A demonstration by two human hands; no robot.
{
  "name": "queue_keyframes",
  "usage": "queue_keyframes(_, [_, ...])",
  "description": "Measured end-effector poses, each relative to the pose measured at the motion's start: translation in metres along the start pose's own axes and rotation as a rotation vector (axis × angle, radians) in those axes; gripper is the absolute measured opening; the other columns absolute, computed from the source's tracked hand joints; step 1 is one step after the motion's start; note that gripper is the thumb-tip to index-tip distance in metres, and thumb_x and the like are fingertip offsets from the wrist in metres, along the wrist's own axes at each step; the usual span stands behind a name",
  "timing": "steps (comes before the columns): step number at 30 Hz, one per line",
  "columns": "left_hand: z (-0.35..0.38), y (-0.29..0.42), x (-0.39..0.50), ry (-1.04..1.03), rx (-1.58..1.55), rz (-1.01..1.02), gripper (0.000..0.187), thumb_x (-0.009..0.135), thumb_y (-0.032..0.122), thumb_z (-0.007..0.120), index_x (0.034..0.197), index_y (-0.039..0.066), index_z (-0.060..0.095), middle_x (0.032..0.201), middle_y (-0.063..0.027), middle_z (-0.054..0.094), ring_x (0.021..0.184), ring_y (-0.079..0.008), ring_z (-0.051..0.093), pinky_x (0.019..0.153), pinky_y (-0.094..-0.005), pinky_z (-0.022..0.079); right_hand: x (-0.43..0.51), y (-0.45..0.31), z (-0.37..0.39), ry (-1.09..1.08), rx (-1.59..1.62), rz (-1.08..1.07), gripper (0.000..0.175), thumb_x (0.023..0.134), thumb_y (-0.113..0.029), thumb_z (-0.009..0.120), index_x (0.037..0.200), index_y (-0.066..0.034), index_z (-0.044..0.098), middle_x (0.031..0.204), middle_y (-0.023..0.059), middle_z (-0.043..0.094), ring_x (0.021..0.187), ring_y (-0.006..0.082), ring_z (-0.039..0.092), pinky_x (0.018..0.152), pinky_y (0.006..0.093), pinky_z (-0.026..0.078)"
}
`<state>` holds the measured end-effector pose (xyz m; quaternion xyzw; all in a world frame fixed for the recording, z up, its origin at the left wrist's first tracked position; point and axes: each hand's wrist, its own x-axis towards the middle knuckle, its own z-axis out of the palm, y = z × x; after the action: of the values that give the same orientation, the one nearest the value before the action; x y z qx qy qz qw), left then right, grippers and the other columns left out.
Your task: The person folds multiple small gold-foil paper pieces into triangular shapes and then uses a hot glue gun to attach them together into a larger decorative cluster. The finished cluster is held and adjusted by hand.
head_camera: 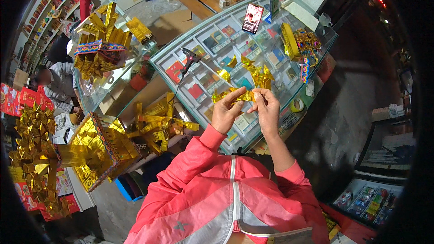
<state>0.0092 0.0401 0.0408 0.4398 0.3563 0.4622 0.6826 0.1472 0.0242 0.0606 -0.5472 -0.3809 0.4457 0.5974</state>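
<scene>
Above a glass display counter (203, 89), a crinkled strip of folded gold foil paper (219, 97) stretches between my two hands. My left hand (226, 110) pinches it between thumb and fingers. At the strip's right end, the thumb and forefinger of my right hand (268, 110) close on it. Just beyond my hands, a cluster of folded gold foil pieces (261, 76) rests on the glass. Two smaller gold folds lie nearby, one (223, 74) left of the cluster and another (232, 61) farther back. My fingers hide part of the held strip.
A lit phone (253, 18) stands at the counter's back. A corded black device (190, 59) lies left; a yellow-gold box (290, 42) and tape roll (297, 105) are right. Large gold foil constructions (101, 149) stand left. A person (61, 84) sits beyond them.
</scene>
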Motion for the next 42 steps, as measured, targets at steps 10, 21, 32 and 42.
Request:
queue_keyframes(10, [0.001,-0.005,0.008,0.285,0.165,0.189,0.029,0.092,0.002,0.057,0.121,-0.003,0.057,0.111,-0.0084,0.064,0.097,-0.0130,0.062,0.085,-0.0263,0.050,-0.012,-0.006,0.012,0.005,-0.710,-0.372,0.037,0.085,-0.008,0.069,0.117,-0.0017,0.052,0.102,0.0107,0.055,0.072,0.0153,0.058,0.064,0.0280,0.049])
queue_keyframes(21, [0.007,-0.001,0.004,0.407,0.222,0.355,0.015,0.090,-0.001,0.060,0.105,-0.002,0.063,0.101,-0.0047,0.064,0.091,-0.0097,0.060,0.080,-0.0234,0.049,-0.008,0.005,0.014,0.192,-0.586,-0.525,0.017,0.090,-0.005,0.062,0.106,0.0006,0.061,0.093,0.0123,0.066,0.079,0.0202,0.067,0.068,0.0311,0.052])
queue_keyframes(32, [0.014,0.006,0.000,0.464,0.294,0.439,0.014,0.090,-0.001,0.060,0.104,-0.002,0.064,0.092,-0.0045,0.060,0.086,-0.0094,0.058,0.076,-0.0224,0.048,-0.013,0.001,0.010,0.215,-0.743,-0.650,0.014,0.091,-0.005,0.060,0.104,-0.0012,0.065,0.094,0.0139,0.070,0.082,0.0263,0.070,0.068,0.0328,0.054])
queue_keyframes(42, [0.015,-0.001,0.001,0.416,0.579,0.441,0.015,0.090,0.001,0.059,0.104,-0.001,0.055,0.086,-0.0097,0.063,0.076,-0.0150,0.063,0.069,-0.0279,0.050,-0.006,0.005,0.009,0.132,-0.778,-0.595,0.010,0.095,-0.009,0.054,0.098,-0.0007,0.059,0.086,0.0148,0.066,0.074,0.0292,0.067,0.062,0.0367,0.052])
